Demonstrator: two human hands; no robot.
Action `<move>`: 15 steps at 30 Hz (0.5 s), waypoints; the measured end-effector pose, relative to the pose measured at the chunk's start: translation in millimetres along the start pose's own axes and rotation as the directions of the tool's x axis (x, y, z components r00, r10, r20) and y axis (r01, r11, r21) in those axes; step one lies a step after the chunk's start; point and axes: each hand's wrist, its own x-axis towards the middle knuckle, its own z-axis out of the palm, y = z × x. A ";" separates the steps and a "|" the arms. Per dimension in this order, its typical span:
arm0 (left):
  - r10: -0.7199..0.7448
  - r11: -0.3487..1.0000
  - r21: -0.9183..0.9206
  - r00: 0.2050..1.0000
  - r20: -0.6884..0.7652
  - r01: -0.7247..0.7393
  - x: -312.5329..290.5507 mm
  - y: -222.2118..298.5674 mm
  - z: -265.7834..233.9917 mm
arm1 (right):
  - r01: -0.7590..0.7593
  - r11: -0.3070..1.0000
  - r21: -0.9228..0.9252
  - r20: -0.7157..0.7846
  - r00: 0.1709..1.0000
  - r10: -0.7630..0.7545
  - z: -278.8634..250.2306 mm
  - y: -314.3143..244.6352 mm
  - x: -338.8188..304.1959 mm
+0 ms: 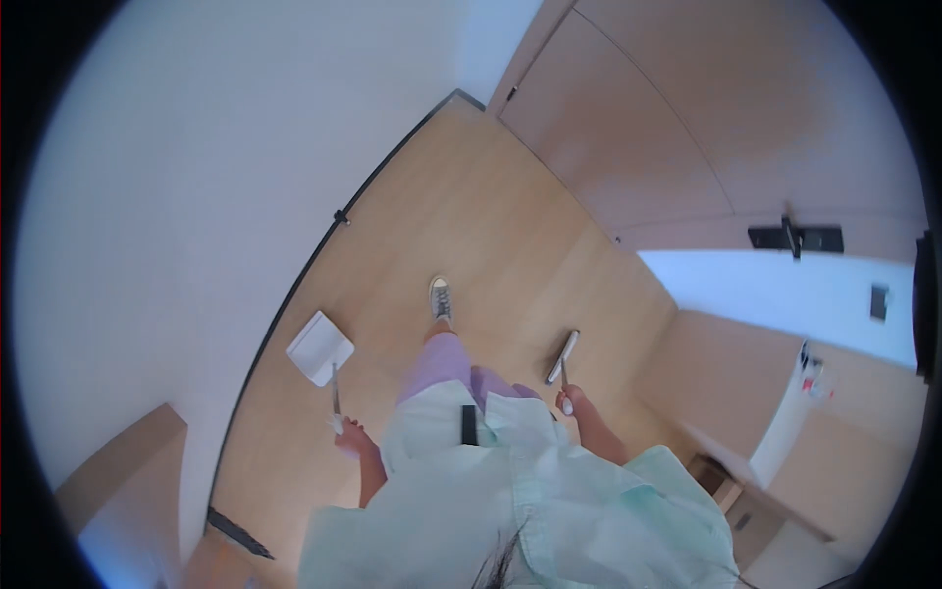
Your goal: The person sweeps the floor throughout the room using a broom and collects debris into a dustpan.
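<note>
Dustpan [320,348], white and squarish, shows left of a grey laced shoe [441,299]; remotely, I see my left hand [350,438] wrapped round the pan's thin handle [336,390], my right hand [569,400] gripping a slim white-and-dark broom [562,356]. I judge this carrying; sweeping would need both together.

Toward 8 o'clock the dustpan [320,348] is white, and toward 4 o'clock the broom [563,356] has a pale head edged in black. At 6 o'clock a pale mint shirt [422,510] meets lilac pants [435,367], with a grey shoe [442,298] near the centre. The floor [442,177] at 12 is tan, faintly streaked, the wall [226,157] at 10 bluish grey, the door [657,137] at 2 pinkish brown.
</note>
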 end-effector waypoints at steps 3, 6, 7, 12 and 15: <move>-0.045 0.974 -0.223 0.999 -0.010 0.042 -22.6 24.3 70.2 | 0.344 0.834 -0.431 0.084 0.936 -0.343 65.8 -102.6 -52.2; -0.178 0.948 -0.275 0.983 -0.045 0.159 -71.9 74.2 133.5 | 0.494 0.649 -0.579 0.110 0.836 -0.538 135.7 -195.5 -95.9; -0.186 0.945 -0.284 0.981 -0.061 0.162 -70.7 72.7 143.7 | 0.489 0.640 -0.592 0.119 0.839 -0.531 160.5 -216.6 -105.6; -0.295 0.709 -0.681 0.954 -0.051 0.183 -20.4 87.9 165.1 | 0.503 -0.042 -0.863 0.426 0.683 -0.593 307.8 -259.3 -127.2; -0.442 0.687 -0.675 0.892 -0.092 0.270 -87.0 116.1 195.5 | 0.595 0.075 -0.800 0.437 0.664 -0.607 392.7 -305.9 -150.7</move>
